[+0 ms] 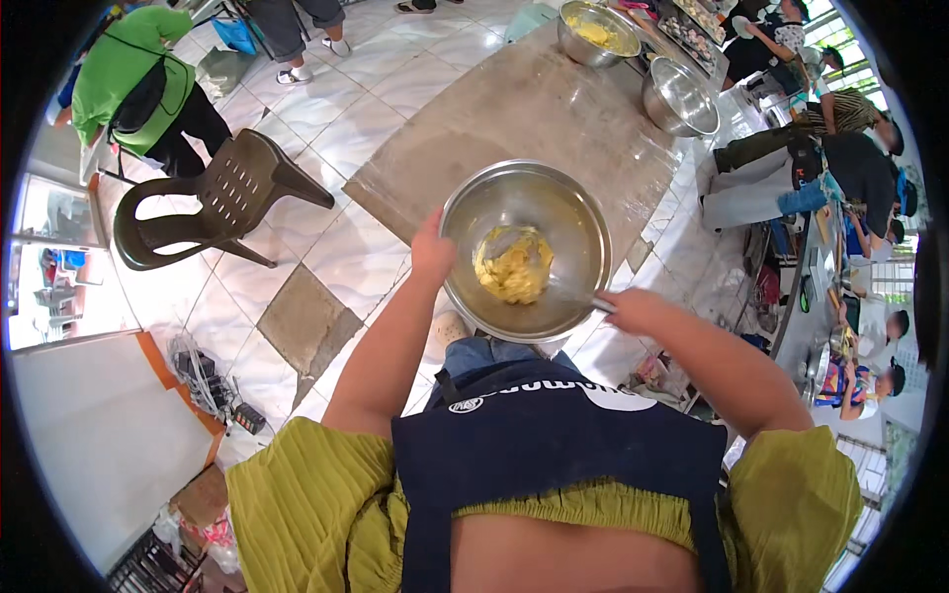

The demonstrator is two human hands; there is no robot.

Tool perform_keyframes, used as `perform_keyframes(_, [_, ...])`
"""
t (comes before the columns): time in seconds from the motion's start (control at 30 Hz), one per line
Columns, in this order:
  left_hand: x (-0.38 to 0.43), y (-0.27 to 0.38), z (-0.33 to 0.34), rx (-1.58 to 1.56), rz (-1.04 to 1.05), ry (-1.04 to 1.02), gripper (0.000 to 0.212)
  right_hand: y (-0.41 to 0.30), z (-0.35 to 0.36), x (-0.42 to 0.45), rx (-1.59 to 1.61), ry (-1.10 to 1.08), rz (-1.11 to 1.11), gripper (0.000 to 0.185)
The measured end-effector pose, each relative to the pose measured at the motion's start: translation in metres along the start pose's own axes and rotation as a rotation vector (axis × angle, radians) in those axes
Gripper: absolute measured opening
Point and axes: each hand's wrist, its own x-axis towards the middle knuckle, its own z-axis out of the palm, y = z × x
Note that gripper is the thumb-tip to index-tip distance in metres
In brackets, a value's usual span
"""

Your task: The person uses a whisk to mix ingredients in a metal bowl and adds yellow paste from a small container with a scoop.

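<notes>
A wide stainless steel mixing bowl (pixel 571 207) is held up in front of my apron, above the floor. Inside it lies a lump of yellow dough or batter (pixel 513 270), touched by a whisk-like utensil whose wires are blurred. My left hand (pixel 433 250) grips the bowl's left rim. In my right hand (pixel 630 310), at the bowl's lower right rim, is the metal handle (pixel 604 304) of the utensil. My fingers under the bowl's rim are hidden.
Beyond the bowl are a steel bowl with yellow mixture (pixel 599 33) and another steel bowl (pixel 680 96). A brown plastic chair (pixel 222 200) stands at left. Several people are at the right, near a long counter (pixel 801 326); a person in green (pixel 141 74) bends at upper left. Cables (pixel 204 378) lie lower left.
</notes>
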Motion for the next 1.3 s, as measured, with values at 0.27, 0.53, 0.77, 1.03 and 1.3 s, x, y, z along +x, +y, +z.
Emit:
perform_keyframes(0.27, [0.0,-0.003,-0.001,-0.002,0.051,0.037,0.058,-0.053,-0.021,0.017,0.605,-0.158,0.064,0.05])
perform_keyframes(0.53, [-0.078,-0.003,0.018,-0.052,0.025,0.211,0.054,0.005,0.018,-0.062,0.996,-0.061,0.117,0.036])
perform_keyframes(0.77, [-0.072,0.004,0.028,-0.038,-0.021,0.27,0.051,0.043,0.068,-0.066,0.478,0.284,0.205,0.041])
perform_keyframes(1.03, [-0.067,0.004,0.024,0.196,0.046,0.293,0.061,0.043,0.066,-0.052,0.476,0.501,0.013,0.037])
perform_keyframes(1.3, [-0.063,0.019,0.045,0.241,-0.053,0.297,0.063,0.064,0.056,-0.053,0.27,0.509,-0.075,0.034])
